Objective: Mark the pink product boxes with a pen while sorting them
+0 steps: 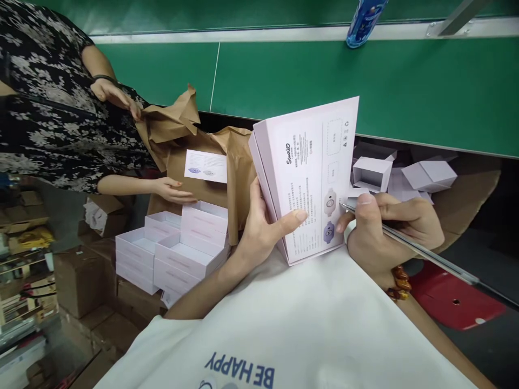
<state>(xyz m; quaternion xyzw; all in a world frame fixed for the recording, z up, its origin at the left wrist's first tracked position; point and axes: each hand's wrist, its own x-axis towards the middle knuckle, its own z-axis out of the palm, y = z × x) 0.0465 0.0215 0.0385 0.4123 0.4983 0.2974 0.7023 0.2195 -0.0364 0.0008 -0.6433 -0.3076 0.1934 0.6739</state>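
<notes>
My left hand (263, 229) grips a pale pink Sanrio-printed box (312, 151) by its near left edge, thumb on the printed face and fingers behind it. The box is tilted, its printed face turned up towards me, with two small watch pictures near the lower right edge. My right hand (389, 227) is closed around a slim silver tool (430, 256) with a pointed tip and a dark far end. Its tip is at the printed face, close to the watch pictures; whether it touches cannot be made out.
At left, a co-worker's hands (172, 190) are over an open brown carton (207, 192) with a printed sheet (206, 166). Stacked open boxes (190, 254) stand below. More small boxes (371, 173) lie in a carton at right. A blue bottle (365, 21) stands on the green table (284, 81).
</notes>
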